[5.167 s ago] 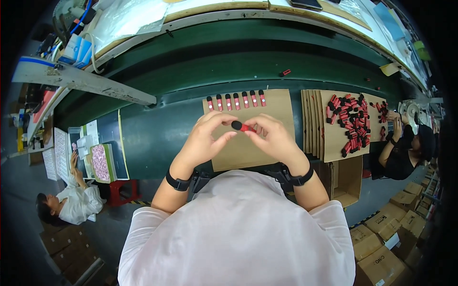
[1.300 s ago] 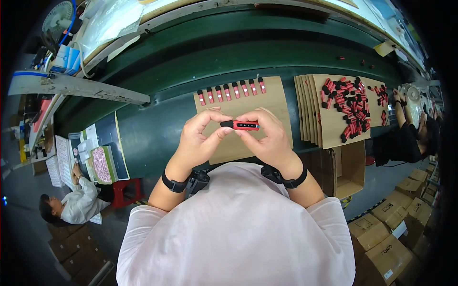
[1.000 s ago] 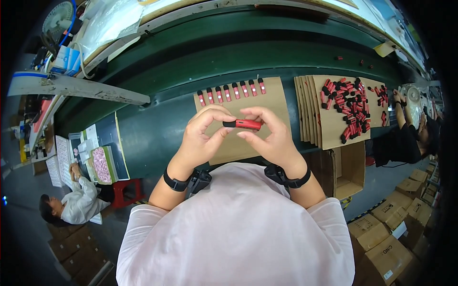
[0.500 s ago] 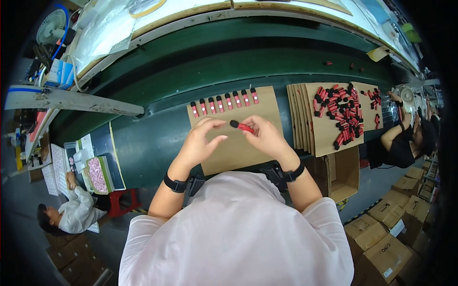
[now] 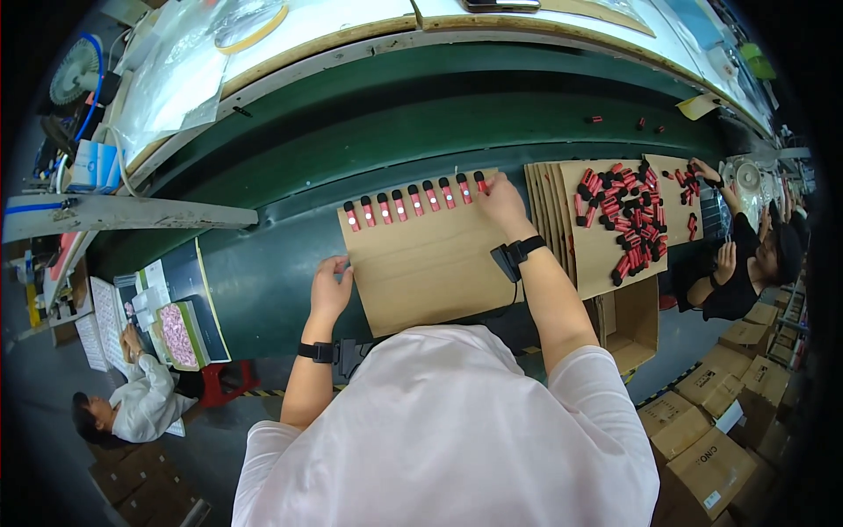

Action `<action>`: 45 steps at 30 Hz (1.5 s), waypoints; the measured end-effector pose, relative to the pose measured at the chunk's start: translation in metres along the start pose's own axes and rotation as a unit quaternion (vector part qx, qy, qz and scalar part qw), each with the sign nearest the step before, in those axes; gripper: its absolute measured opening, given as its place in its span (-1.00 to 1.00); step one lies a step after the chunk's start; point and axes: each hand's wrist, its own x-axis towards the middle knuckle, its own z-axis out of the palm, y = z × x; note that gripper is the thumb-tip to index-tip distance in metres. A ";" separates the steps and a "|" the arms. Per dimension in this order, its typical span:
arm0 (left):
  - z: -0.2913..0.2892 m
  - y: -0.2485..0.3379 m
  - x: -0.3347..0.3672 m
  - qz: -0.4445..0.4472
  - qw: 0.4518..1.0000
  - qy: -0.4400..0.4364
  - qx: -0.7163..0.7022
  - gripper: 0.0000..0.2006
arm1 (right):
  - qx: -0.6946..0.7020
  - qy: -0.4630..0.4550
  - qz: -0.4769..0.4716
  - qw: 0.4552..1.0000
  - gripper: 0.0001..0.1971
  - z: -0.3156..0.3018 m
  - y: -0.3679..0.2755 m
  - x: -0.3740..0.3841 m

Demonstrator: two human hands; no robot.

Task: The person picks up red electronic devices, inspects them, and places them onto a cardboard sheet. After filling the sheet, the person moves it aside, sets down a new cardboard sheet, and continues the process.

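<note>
A row of several small red tubes with black caps (image 5: 399, 204) lies along the far edge of a brown cardboard sheet (image 5: 421, 272) in front of me. The fingers of my right hand (image 5: 502, 204) are closed around one more red tube with a black cap (image 5: 480, 183) at the row's right end; its lower part is hidden by the fingers. Just beside the sheet's left edge is my left hand (image 5: 330, 288), open, with thumb and fingers apart and nothing in it. Whether it touches the edge I cannot tell.
To the right, a pile of red tubes (image 5: 628, 211) lies on stacked cardboard sheets (image 5: 549, 220), above an open carton (image 5: 630, 329). A grey metal post (image 5: 132, 206) juts in at left. Co-workers sit at left (image 5: 145, 400) and right (image 5: 751, 255).
My right hand has carried the tube from mid-sheet to the row's right end. My left hand has moved back and left to the sheet's edge.
</note>
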 end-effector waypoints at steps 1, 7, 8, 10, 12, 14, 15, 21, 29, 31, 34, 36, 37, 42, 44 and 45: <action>0.001 -0.003 -0.001 -0.009 1.000 -0.002 0.002 -0.77 | -0.010 0.003 0.003 1.000 -0.67 0.002 -0.001 0.001; 0.006 -0.015 0.002 -0.017 1.000 -0.008 0.002 -0.77 | -0.019 0.018 0.015 1.000 -0.67 0.010 -0.005 0.001; 0.006 -0.016 0.004 -0.016 1.000 -0.007 0.001 -0.77 | -0.016 0.023 0.014 1.000 -0.66 0.010 -0.004 0.001; 0.009 -0.016 0.007 -0.013 1.000 -0.008 -0.003 -0.77 | -0.015 0.033 0.019 0.999 -0.66 0.008 -0.002 -0.002; 0.009 -0.015 0.008 -0.010 1.000 -0.009 -0.012 -0.78 | -0.013 0.073 -0.033 0.997 -0.67 0.003 0.000 -0.009; 0.008 -0.012 0.011 -0.011 1.000 0.004 -0.026 -0.78 | -0.015 0.097 -0.053 0.994 -0.67 -0.013 0.006 -0.017; 0.007 -0.009 0.013 -0.007 1.000 0.000 -0.028 -0.78 | -0.012 0.118 -0.053 0.992 -0.68 -0.027 0.008 -0.023; -0.007 0.021 0.026 0.036 0.999 0.010 -0.012 -0.79 | -0.088 0.225 -0.006 0.970 -0.70 -0.086 0.076 -0.037; -0.017 0.058 0.029 0.092 0.994 0.028 -0.046 -0.80 | -0.142 0.231 0.083 0.959 -0.73 -0.109 0.097 -0.038; -0.018 0.064 0.030 0.093 0.994 0.025 -0.055 -0.80 | -0.163 0.226 0.091 0.956 -0.73 -0.109 0.098 -0.037; -0.018 0.072 0.033 0.110 0.992 0.014 -0.057 -0.81 | -0.173 0.242 0.054 0.953 -0.71 -0.109 0.109 -0.038; -0.021 0.076 0.031 0.122 0.991 0.010 -0.050 -0.81 | -0.126 0.241 0.038 0.962 -0.72 -0.107 0.098 -0.043; -0.022 0.082 0.030 0.123 0.991 0.010 -0.050 -0.81 | -0.082 0.237 0.022 0.968 -0.73 -0.108 0.089 -0.049; -0.039 0.110 0.018 0.138 0.988 0.019 -0.073 -0.82 | 0.143 0.143 -0.008 0.979 -0.75 -0.112 0.009 -0.092; -0.046 0.124 0.017 0.171 0.981 0.009 -0.090 -0.82 | 0.187 0.021 -0.040 0.981 -0.80 -0.120 -0.029 -0.114; -0.049 0.137 0.015 0.184 0.979 0.003 -0.091 -0.82 | 0.191 0.007 -0.051 0.980 -0.80 -0.115 -0.040 -0.121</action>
